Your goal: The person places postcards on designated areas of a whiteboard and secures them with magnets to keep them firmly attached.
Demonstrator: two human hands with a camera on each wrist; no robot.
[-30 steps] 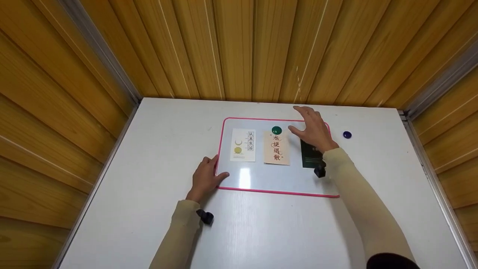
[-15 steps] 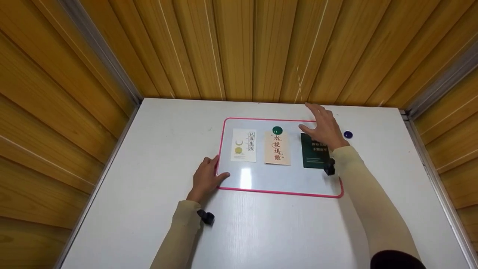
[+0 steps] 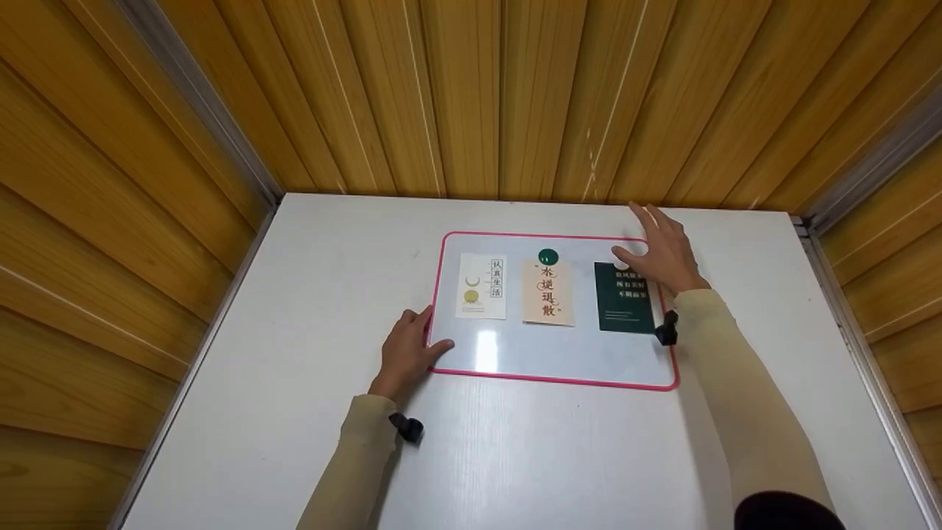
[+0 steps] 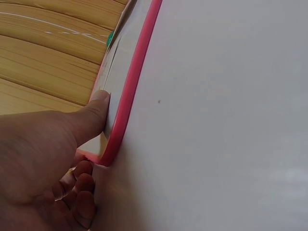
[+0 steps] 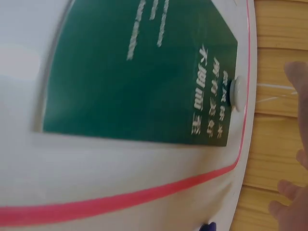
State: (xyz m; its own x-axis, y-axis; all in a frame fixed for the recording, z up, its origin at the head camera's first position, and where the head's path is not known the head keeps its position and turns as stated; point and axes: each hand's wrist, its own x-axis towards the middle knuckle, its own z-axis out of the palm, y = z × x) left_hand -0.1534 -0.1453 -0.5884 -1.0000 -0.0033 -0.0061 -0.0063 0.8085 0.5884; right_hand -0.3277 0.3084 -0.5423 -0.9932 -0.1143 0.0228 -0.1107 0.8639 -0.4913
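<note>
A whiteboard [image 3: 567, 357] with a pink rim lies on the white table. My left hand [image 3: 405, 353] grips its left edge; the left wrist view shows the thumb on the face and the fingers curled at the rim. Three cards lie on the board: a white card [image 3: 475, 294], a pale pink card [image 3: 536, 298] under a green magnet [image 3: 548, 257], and a dark green card [image 3: 624, 305]. A white magnet [image 5: 238, 94] sits at the green card's top edge. My right hand [image 3: 666, 250], fingers spread and holding nothing, hovers over the board's upper right corner, its thumb near that magnet.
A blue magnet [image 5: 208, 226] shows beside the board in the right wrist view; my right hand hides it in the head view. The white table [image 3: 294, 309] reaches back to a wood-patterned wall [image 3: 464, 96], with more panels at both sides.
My right hand has moved rightward, uncovering the green card and the white magnet at its top, and now covers the blue magnet. My left hand and the board stay put.
</note>
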